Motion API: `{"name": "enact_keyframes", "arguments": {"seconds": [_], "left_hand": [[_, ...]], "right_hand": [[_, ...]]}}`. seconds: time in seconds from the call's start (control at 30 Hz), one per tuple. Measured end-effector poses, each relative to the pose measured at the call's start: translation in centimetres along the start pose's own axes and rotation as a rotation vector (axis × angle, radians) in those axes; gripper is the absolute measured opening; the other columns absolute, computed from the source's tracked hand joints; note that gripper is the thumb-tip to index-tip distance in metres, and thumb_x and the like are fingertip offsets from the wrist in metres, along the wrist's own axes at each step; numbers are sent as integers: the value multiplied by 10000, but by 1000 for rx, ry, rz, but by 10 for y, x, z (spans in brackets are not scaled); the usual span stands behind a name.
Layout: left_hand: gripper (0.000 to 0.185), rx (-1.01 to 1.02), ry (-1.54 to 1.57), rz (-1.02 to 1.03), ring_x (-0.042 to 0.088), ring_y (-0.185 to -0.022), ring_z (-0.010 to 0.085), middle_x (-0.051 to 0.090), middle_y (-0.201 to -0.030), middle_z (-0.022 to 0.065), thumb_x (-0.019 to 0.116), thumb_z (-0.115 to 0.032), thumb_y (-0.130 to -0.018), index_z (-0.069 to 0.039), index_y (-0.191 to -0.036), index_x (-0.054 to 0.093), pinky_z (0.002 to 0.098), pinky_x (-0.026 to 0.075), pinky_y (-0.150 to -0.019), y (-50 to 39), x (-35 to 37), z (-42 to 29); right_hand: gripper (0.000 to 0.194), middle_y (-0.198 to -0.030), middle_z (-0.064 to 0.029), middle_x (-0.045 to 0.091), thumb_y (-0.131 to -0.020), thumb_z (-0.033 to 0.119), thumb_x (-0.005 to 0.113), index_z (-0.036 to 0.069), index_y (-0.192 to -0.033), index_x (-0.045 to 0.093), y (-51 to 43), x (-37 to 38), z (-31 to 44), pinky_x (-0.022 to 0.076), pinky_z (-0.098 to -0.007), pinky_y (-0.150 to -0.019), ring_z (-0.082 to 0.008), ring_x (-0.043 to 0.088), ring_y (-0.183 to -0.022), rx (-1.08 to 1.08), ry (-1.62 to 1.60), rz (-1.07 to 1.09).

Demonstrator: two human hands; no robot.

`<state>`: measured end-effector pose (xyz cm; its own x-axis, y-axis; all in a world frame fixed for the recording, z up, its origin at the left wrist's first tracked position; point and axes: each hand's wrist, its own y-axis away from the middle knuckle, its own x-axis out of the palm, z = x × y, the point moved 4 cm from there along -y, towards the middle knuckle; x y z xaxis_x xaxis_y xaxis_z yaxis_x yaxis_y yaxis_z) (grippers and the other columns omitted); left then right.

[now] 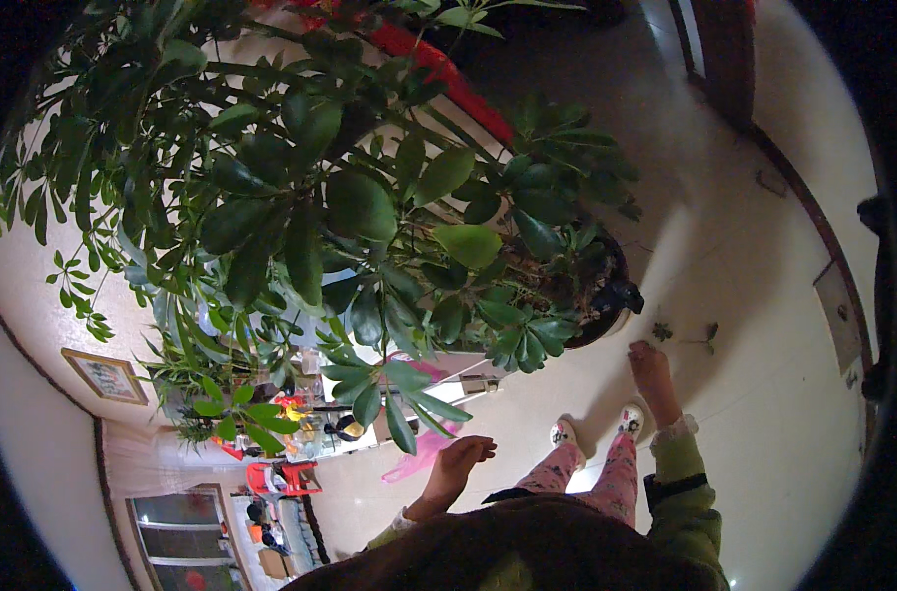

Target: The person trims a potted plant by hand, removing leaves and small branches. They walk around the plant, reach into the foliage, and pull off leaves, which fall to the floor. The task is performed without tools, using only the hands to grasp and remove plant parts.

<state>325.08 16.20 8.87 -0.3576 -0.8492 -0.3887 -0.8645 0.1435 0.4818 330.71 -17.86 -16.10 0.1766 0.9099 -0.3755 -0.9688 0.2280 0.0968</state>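
Note:
A large leafy potted plant [359, 207] fills the upper left and middle of the view. Its round pot [603, 329] stands on the floor, with a small dark object [620, 297] at the rim. My left hand [459, 465] is raised below the lower leaves, fingers bent; whether it holds something small cannot be told. Just right of the pot is my right hand [649, 366], its fingers curled, and any small thing inside them is hidden. Cut or fallen leaf sprigs [707, 338] lie on the floor beyond my right hand.
A pink plastic bag [419, 458] lies on the floor near my left hand. Further left are a red plastic stool [284, 479] and a table with several items. My feet in white shoes [630, 419] stand below the pot. A dark door frame [725, 66] is at the upper right.

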Motion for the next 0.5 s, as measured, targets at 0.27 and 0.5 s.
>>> {"name": "enact_keyframes", "arguments": {"seconds": [0.27, 0.5], "left_hand": [[274, 50, 113, -27, 629, -987, 234, 637, -1106, 153, 520, -158, -981, 56, -1143, 580, 365, 504, -902, 7, -7, 4], [287, 116, 210, -46, 627, -998, 197, 650, -1073, 125, 486, -155, -991, 55, -1163, 579, 317, 500, -896, 17, -8, -2]], "right_hand": [[148, -793, -118, 673, -915, 94, 522, 56, -992, 643, -42, -15, 77, 507, -340, -612, -210, 633, -633, -55, -157, -98], [148, -785, -106, 687, -931, 159, 547, 62, -975, 649, -15, -23, 106, 508, -344, -578, -191, 643, -622, -158, -42, -25]]}}
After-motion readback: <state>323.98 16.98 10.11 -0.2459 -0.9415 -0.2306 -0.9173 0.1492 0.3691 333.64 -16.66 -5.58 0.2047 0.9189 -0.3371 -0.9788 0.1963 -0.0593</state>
